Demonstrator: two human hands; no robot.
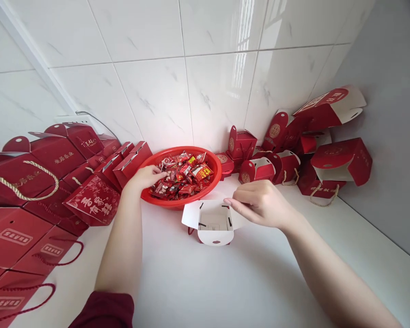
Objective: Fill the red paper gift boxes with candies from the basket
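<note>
White surface [191, 282], probably a tabletop, beneath a red basket [164, 202], open box [216, 237] and red cartons [257, 170].

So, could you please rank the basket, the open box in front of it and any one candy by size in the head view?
1. Basket
2. Open box
3. Candy

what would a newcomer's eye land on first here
Probably the red plastic basket heaped with wrapped sweets by the tiled wall, the left hand at its left side. Next, the open gift box, white inside, just in front of the basket, with the right hand by its right side. Then the red gift boxes crowding both sides.
</note>
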